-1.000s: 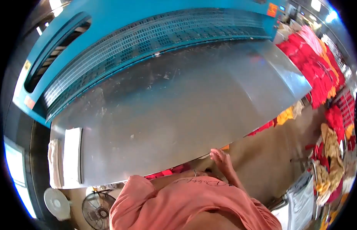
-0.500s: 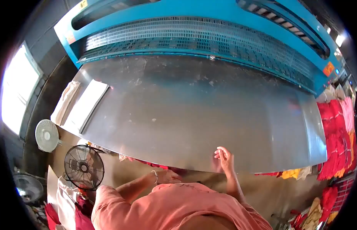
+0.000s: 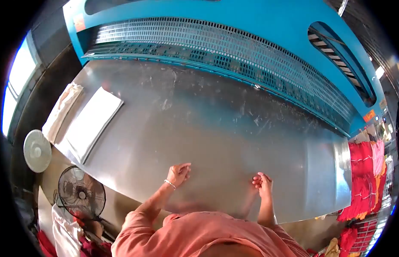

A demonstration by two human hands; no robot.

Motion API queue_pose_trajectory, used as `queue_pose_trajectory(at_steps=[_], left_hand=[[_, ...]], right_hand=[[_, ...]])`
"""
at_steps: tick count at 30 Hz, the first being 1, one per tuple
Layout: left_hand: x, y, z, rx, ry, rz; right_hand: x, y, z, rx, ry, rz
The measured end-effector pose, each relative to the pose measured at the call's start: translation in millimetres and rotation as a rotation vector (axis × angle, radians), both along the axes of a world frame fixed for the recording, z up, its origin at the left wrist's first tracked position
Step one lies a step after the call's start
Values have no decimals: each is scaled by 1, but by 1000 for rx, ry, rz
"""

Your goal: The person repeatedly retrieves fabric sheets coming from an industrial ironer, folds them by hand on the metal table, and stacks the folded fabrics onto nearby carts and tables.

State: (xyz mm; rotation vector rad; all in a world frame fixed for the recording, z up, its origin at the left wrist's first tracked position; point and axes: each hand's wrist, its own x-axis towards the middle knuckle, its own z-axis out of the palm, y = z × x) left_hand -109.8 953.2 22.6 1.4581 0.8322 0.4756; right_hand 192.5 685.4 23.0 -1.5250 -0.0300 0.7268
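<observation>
Over the near part of the bare metal table (image 3: 216, 141), my left hand (image 3: 179, 174), with a bracelet at its wrist, is loosely bent with its fingers partly apart. To its right my right hand (image 3: 264, 184) is raised over the same surface, fingers half curled and spread. Neither hand shows anything in it. A folded white cloth (image 3: 94, 122) lies at the table's left end, and a cream cloth bundle (image 3: 63, 111) lies beside it on the edge.
A blue machine (image 3: 268, 25) with a slotted metal panel runs along the table's far side. Two fans, one pale (image 3: 37, 150) and one black (image 3: 81, 192), stand at the left. Red and pink cloth bundles (image 3: 361, 180) are stacked at the right.
My left hand has risen from beside my body at the table's front edge to above the metal surface. My right hand stays raised, now farther from the left. The view has swung left.
</observation>
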Motion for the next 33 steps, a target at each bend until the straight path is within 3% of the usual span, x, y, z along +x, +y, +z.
queue_pose_trajectory(at_steps=[5,9,11,16,18,20,21,22,23,25,27,28,29,30,31,33], left_hand=[[73,89,-11,-58,-117,-34],[147,155,-18,75,-147,-35],[187,193,-40,320,-126,-38],[272,256,-28,991,-6,131],[301,283,-29,1222,227,26],[331,300,-38,1476,505,97],[342,307,-46,1486,515,72],[342,294,-23,1162,421,-62],[355,300,-40,1211,421,-50],[359,264,-29,1217,380,-158],[340,222,-44,1338,130,-173],[317,189,-43,1217,52,-183],[292,153,-62,1319,-125,-50],[254,119,-69,1288,-70,-151],[218,88,-61,1151,-203,-277],[138,74,-54,1129,-205,-327]], right_hand=[[2,6,-2,-66,-8,-101],[1,11,1,-107,5,-169],[-2,14,5,-105,20,-206],[0,23,14,-153,37,-226],[2,23,15,-178,60,-226],[-1,26,20,-164,65,-242],[-1,26,22,-153,64,-248],[-2,27,23,-139,62,-257],[-2,28,23,-146,59,-259],[2,26,23,-157,59,-235],[5,18,17,-95,70,-234],[4,18,13,-62,75,-224],[5,14,11,-86,75,-180],[4,15,15,-85,92,-211],[0,17,22,-87,113,-237],[10,8,15,-27,153,-221]])
